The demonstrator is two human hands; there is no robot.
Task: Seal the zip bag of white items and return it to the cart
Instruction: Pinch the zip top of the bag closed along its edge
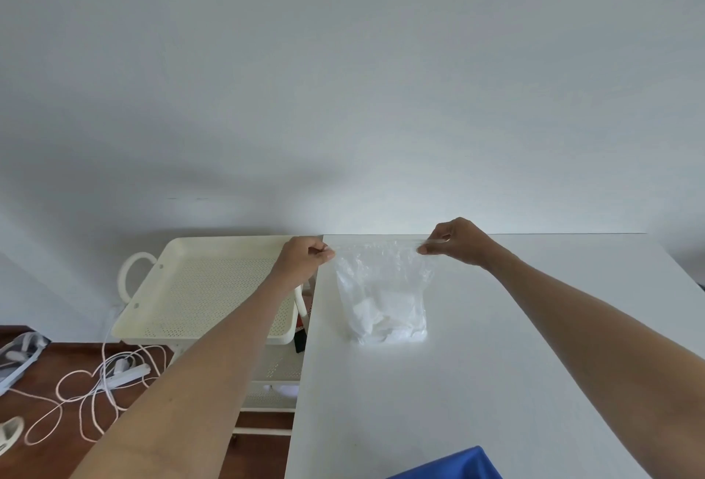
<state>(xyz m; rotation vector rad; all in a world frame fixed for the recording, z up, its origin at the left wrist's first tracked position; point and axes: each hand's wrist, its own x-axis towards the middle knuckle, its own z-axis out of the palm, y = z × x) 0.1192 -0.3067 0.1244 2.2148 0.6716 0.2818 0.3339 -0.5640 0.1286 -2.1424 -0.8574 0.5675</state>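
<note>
Sealing stage: left hand (305, 255) & right hand (456, 242) pinching top corners of zip bag (381, 288) on surface (496, 383); seal unconfirmed, cart (198, 288) return pending.

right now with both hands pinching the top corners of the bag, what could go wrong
1. The left hand and right hand grip only the corners of the zip bag, so the middle of the zip may stay unsealed.
2. If lifted toward the cart unsealed, the white items might spill.
</note>
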